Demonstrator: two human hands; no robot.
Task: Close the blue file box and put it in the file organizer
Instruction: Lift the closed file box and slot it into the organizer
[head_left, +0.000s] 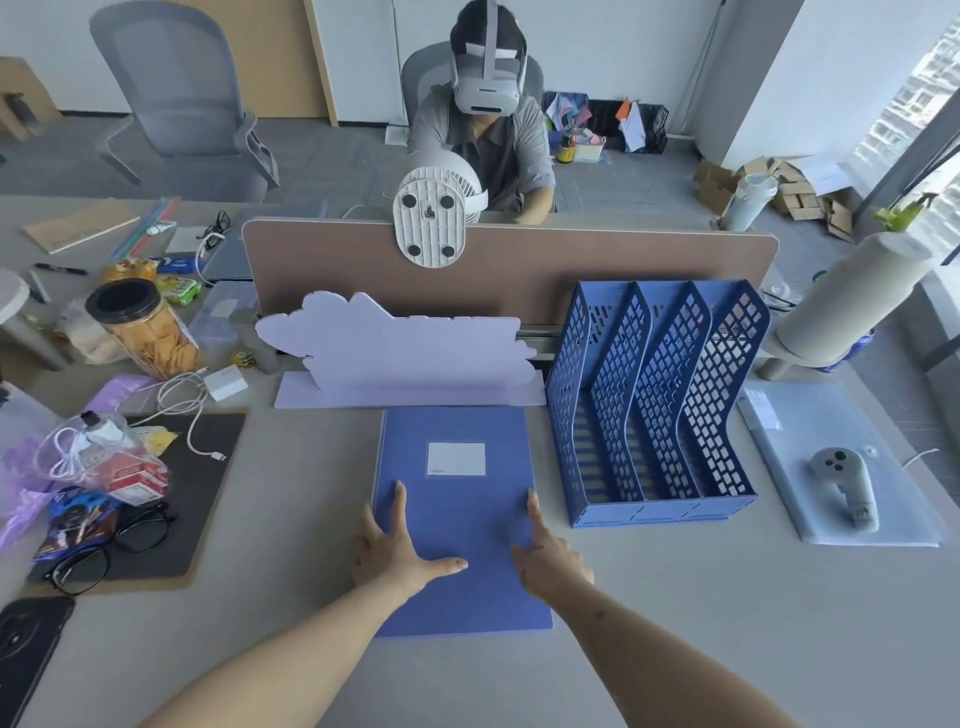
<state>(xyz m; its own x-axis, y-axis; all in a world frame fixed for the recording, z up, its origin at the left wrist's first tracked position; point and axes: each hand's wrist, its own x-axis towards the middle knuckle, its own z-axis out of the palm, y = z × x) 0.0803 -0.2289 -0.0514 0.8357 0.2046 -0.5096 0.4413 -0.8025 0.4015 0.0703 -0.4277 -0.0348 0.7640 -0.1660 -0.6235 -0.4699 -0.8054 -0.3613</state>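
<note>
The blue file box (457, 499) lies flat and closed on the desk in front of me, white label facing up. My left hand (397, 551) rests on its left edge, fingers spread, thumb across the lid. My right hand (545, 556) presses against its right edge, fingers along the side. Just right of the box stands the blue mesh file organizer (654, 405), its three slots holding nothing.
A white cut-out board (405, 353) stands behind the box against the brown divider (519, 260). Left: black pad (208, 467), glasses, bags, cables, snack jar (143, 327). Right: a controller (844, 483) on a clear folder, a paper roll (852, 296). A person wearing a headset sits opposite.
</note>
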